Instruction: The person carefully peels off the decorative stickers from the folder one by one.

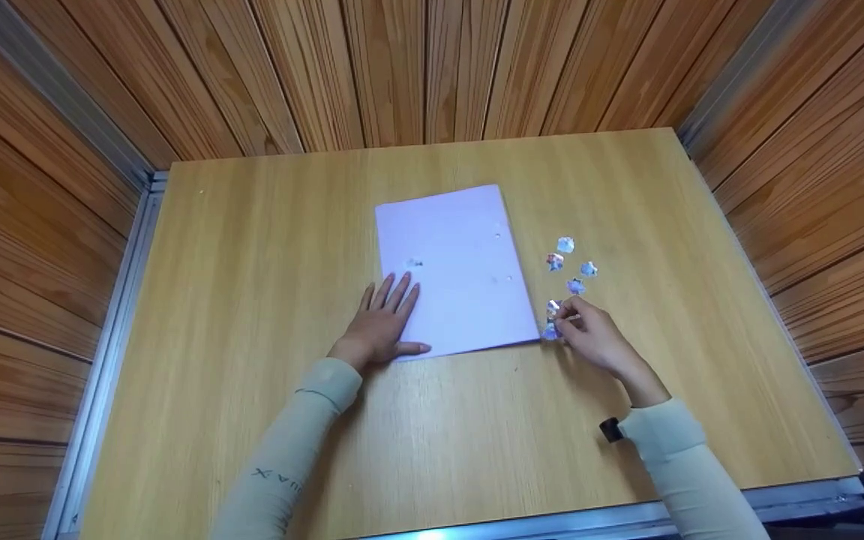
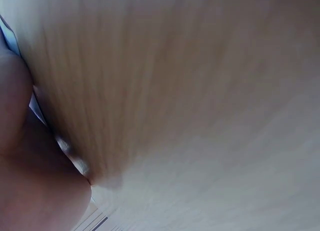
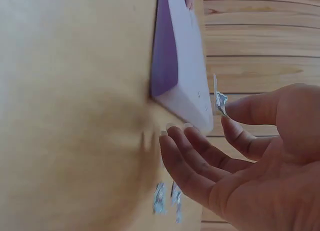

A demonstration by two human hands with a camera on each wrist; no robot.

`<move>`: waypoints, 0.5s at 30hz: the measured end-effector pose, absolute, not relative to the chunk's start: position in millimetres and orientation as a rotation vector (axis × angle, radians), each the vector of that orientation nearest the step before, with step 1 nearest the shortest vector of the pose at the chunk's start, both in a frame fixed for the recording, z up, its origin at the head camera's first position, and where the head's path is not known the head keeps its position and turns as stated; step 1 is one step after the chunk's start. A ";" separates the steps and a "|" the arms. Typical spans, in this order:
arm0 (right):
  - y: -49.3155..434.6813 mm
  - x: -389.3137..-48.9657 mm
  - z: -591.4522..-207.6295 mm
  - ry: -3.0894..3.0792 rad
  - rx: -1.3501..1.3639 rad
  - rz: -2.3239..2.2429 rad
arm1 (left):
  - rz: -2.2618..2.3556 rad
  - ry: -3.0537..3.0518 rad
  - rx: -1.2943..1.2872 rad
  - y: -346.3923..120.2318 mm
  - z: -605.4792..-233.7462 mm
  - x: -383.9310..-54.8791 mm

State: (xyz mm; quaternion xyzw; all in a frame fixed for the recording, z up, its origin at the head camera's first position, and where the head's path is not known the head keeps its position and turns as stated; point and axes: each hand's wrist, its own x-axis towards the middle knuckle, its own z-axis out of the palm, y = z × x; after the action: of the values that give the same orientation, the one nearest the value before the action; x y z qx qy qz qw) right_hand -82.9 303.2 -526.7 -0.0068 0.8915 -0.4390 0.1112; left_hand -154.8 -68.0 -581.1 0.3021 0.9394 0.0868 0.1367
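Observation:
A lilac folder lies on the table, a small shiny sticker on its left half. My left hand rests flat on the folder's lower left corner, fingers spread. Only part of that hand shows in the left wrist view, against the wood. Beside the folder's lower right corner, my right hand pinches a small silvery sticker between thumb and index finger. The other fingers are loosely bent. Close by the right fingertips in the head view is a bluish sticker.
Several small shiny stickers lie scattered on the table right of the folder. Wood-panelled walls stand behind and at both sides. A metal rail runs along the table's left edge. A black device sits at the right cuff.

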 end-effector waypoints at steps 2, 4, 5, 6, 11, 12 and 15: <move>309.3 -80.7 -528.0 2.629 0.006 -1.277 | 0.260 2.716 0.872 -68.1 -581.3 -154.8; 314.7 -78.9 -529.6 2.655 0.019 -1.247 | 0.267 2.714 0.869 -68.4 -581.3 -154.6; 317.2 -78.1 -530.6 2.668 0.021 -1.228 | 0.269 2.714 0.868 -68.6 -581.4 -154.6; 319.2 -77.3 -531.4 2.684 0.019 -1.211 | 0.273 2.714 0.868 -68.8 -581.3 -154.4; 325.4 -73.9 -536.6 2.725 -0.001 -1.136 | 0.291 2.711 0.869 -69.1 -581.1 -153.7; 325.6 -73.3 -537.4 2.727 -0.006 -1.124 | 0.294 2.709 0.869 -69.2 -580.9 -153.5; 325.6 -71.0 -539.1 2.715 -0.021 -1.090 | 0.302 2.706 0.865 -68.9 -579.9 -153.4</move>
State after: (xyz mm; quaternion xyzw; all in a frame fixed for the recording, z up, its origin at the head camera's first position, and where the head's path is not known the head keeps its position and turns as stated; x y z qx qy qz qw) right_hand -71.0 325.6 -539.1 -0.0071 0.9226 -0.3704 0.1079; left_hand -153.4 -68.9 -579.9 0.2997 0.9376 0.1047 0.1419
